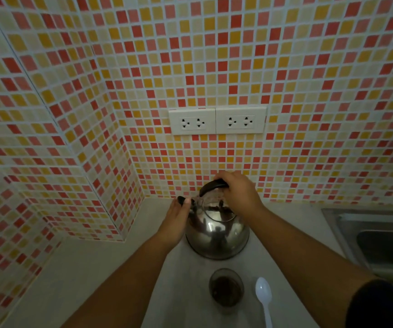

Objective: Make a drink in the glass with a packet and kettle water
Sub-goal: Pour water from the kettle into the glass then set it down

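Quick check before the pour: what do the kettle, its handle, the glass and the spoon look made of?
Kettle: polished metal, likely stainless steel, with mirror-like reflections on its body. Handle: matte black, probably plastic. Glass: see-through, with dark contents showing through the wall; glass or clear plastic, hard to tell. Spoon: white, smooth, slightly glossy, likely plastic.

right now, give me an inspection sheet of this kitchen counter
surface: pale counter, dimly lit
job's things: steel kettle upright on the counter; glass nearer the camera, dark contents; packet not seen
clutter: white plastic spoon lying right of the glass
grips: left hand on the black knob at the kettle's left; right hand closed on the top handle
cables: nothing seen
surroundings: mosaic tile wall, two unused double sockets, steel sink at right
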